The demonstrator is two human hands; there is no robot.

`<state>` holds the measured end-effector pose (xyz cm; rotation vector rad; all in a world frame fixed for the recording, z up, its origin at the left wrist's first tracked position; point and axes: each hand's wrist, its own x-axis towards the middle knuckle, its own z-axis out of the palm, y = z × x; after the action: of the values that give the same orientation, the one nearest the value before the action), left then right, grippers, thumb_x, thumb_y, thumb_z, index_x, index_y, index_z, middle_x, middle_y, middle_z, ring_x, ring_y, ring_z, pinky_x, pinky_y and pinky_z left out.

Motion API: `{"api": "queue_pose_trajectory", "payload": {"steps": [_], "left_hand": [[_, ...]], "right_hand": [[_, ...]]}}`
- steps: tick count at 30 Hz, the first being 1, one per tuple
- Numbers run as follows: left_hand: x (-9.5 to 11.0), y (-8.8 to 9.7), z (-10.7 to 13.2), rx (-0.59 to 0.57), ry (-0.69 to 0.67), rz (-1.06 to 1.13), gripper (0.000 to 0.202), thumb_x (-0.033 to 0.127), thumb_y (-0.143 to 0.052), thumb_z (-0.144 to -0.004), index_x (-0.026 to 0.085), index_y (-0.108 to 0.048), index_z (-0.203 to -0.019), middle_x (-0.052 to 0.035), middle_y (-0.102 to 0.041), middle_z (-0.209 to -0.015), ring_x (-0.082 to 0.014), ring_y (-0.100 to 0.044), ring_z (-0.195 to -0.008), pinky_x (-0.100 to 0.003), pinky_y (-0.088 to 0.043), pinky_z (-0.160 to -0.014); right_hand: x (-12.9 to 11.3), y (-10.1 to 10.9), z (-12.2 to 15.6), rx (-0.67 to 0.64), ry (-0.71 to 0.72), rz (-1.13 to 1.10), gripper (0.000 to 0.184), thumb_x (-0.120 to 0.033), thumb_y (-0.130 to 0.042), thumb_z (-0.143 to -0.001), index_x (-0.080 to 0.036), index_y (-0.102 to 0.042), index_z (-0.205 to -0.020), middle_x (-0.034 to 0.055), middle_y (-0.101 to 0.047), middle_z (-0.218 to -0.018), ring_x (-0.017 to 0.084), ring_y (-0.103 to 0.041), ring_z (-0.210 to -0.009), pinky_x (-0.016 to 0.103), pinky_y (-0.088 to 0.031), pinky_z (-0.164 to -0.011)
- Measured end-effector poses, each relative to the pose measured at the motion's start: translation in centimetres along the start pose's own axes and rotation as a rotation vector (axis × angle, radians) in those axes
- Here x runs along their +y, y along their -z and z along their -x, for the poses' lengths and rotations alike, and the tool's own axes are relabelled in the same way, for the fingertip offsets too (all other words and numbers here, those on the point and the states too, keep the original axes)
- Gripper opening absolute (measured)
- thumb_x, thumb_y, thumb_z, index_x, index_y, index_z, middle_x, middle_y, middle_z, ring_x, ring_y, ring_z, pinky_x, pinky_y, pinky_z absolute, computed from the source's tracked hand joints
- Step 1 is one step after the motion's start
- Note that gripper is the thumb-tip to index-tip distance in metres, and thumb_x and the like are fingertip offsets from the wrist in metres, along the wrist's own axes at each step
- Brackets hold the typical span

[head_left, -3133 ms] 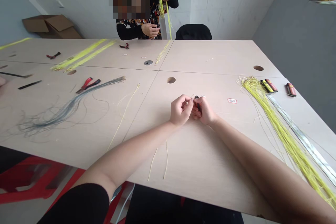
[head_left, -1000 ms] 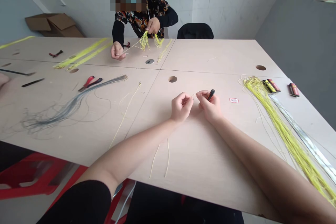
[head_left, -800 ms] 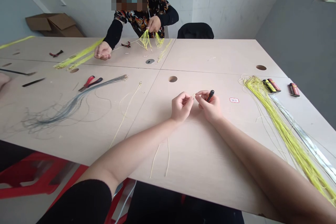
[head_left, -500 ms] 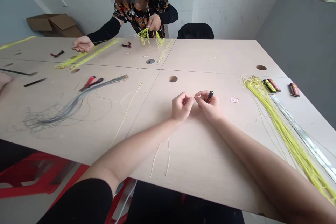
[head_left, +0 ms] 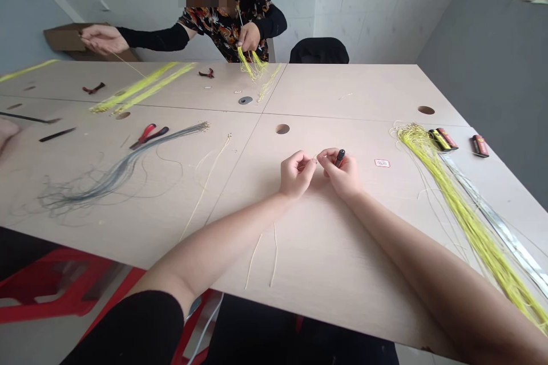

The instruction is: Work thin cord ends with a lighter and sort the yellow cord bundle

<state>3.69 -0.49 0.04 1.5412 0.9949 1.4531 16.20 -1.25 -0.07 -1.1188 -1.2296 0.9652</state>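
My left hand (head_left: 296, 174) and my right hand (head_left: 340, 175) are close together above the middle of the pale wooden table (head_left: 342, 97). The left fingertips pinch a thin pale yellow wire (head_left: 314, 158). A short black-handled tool (head_left: 340, 157) sticks up from my right fist, its tip hidden by my fingers. The right thumb and forefinger reach toward the wire's end. Several loose pale wires (head_left: 261, 256) lie on the table below my forearms.
A long yellow wire bundle (head_left: 466, 222) and a silver strip (head_left: 496, 228) lie at right. Grey wires (head_left: 115, 174) and red-handled pliers (head_left: 148, 135) lie at left. Across the table, a co-worker (head_left: 250, 23) holds yellow wires. Another person's hand (head_left: 6, 134) shows at the left edge.
The co-worker's arm has swung far out to the left, drawing a long strand. My hands have stayed nearly still, and the black tool has sunk slightly lower in my right hand.
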Motion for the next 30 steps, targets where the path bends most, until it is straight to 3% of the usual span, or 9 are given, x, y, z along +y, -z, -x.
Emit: {"api": "queue_pose_trajectory", "payload": {"steps": [6, 14, 30], "left_hand": [[-0.24, 0.13, -0.02, -0.039, -0.036, 0.0, 0.032, 0.035, -0.061, -0.077, 0.018, -0.044, -0.055, 0.0054, -0.038, -0.049, -0.008, -0.034, -0.05, -0.024, -0.029, -0.05], [0.05, 0.14, 0.0, -0.054, -0.048, -0.019, 0.025, 0.031, -0.055, -0.077, 0.018, -0.049, -0.056, 0.0047, -0.04, -0.048, -0.0082, -0.035, -0.047, -0.024, -0.027, -0.047], [0.22, 0.25, 0.33, -0.144, -0.13, -0.079, 0.029, 0.032, -0.055, -0.08, 0.019, -0.043, -0.056, 0.0049, -0.039, -0.048, -0.0078, -0.034, -0.045, -0.023, -0.027, -0.045]], "right_hand": [[-0.17, -0.09, 0.04, -0.007, 0.014, 0.012, 0.03, -0.048, -0.066, -0.075, -0.019, -0.059, -0.074, -0.0048, -0.042, -0.056, 0.008, -0.034, -0.049, 0.025, -0.028, -0.048], [-0.17, -0.09, -0.01, 0.031, 0.014, 0.047, 0.03, -0.048, -0.063, -0.078, -0.019, -0.057, -0.076, -0.005, -0.041, -0.057, 0.008, -0.037, -0.049, 0.025, -0.029, -0.049], [-0.46, -0.07, -0.05, 0.06, 0.014, 0.016, 0.023, -0.043, -0.059, -0.079, -0.021, -0.052, -0.076, -0.0057, -0.035, -0.057, 0.009, -0.032, -0.049, 0.025, -0.027, -0.047]]}}
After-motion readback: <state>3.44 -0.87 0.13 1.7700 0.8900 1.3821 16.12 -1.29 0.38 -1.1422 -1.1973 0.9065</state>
